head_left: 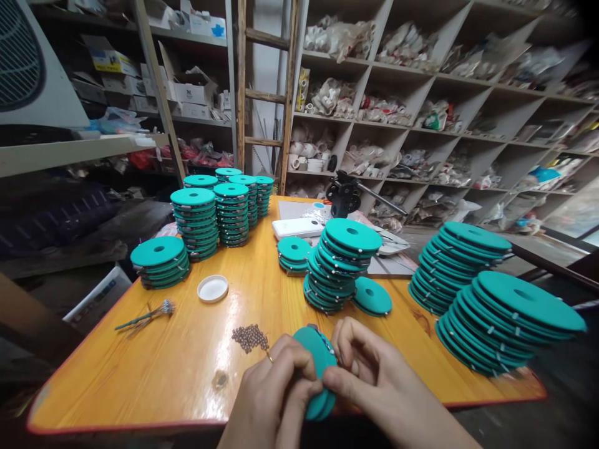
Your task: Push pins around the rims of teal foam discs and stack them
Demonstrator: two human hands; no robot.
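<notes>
Near the front edge of the table, my left hand grips a green foam disc spool that is tilted on its edge, with more than one disc layer showing. My right hand is closed at the spool's right side, its thumb touching the rim near my left fingertips. Small dark and white pieces sit along the spool's upper rim. Whatever is between my right fingertips is too small to make out. A little pile of brown beads lies on the table just beyond my left hand.
Stacks of green spools stand at back left, centre and right. A white lid, a bundle of thin stems, a white device and a black clamp are on the table. Shelves stand behind.
</notes>
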